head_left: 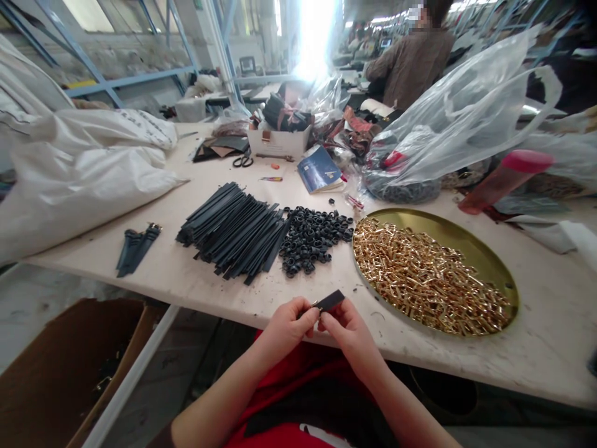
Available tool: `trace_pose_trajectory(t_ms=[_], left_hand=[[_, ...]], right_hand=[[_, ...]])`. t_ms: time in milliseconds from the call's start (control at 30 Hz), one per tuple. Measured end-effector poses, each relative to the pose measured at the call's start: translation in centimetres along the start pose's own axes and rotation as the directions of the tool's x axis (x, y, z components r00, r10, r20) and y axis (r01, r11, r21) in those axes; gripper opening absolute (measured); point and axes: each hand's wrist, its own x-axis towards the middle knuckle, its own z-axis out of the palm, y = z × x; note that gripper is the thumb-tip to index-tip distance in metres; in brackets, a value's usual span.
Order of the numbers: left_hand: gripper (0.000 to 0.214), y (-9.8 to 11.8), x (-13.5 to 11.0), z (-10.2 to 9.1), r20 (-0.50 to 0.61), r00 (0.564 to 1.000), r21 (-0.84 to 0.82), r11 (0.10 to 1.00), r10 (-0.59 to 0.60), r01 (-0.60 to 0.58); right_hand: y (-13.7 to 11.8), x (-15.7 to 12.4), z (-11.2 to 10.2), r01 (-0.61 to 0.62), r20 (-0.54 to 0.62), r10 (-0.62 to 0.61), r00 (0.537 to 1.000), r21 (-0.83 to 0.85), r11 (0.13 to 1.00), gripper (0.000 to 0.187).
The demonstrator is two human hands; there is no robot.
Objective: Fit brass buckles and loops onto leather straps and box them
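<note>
Both of my hands meet over the table's front edge, pinching one short black strap (330,301) with a bit of gold metal at its left end. My left hand (296,318) is closed on the metal end, my right hand (344,320) on the strap's side. Fingers cover most of the metal piece. Just beyond lie a pile of black straps (236,230) and a heap of small black loops (312,239). To the right, a round gold tray (485,255) holds many gold metal buckles (429,274).
Several straps with gold buckles (137,247) lie at the left. Behind are scissors (243,161), a blue notebook (320,169), a white box (278,143) and plastic bags (457,118). A pink bottle (506,180) leans at right. Below left stands a cardboard box (69,361). A person (410,56) is farther back.
</note>
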Motion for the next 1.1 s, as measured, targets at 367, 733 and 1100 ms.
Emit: trace_pose_trajectory(t_ms=[367, 733, 1100], left_hand=[[0.020, 1.1, -1.2, 0.5, -0.012, 0.998, 0.117, 0.991, 0.069, -0.067], [0.025, 0.9, -0.9, 0.0, -0.002, 0.999, 0.118, 0.992, 0.049, -0.048], [0.034, 1.1, -0.3, -0.8, -0.036, 0.999, 0.174, 0.984, 0.038, -0.031]], right_hand=[[0.2, 0.3, -0.8, -0.013, 0.171, 0.021, 0.985, -0.047, 0.999, 0.023], [-0.4, 1.2, -1.6, 0.024, 0.221, 0.033, 0.975, -0.250, 0.968, 0.029], [-1.0, 2.2, -1.0, 0.071, 0.182, -0.018, 0.983, -0.287, 0.955, 0.028]])
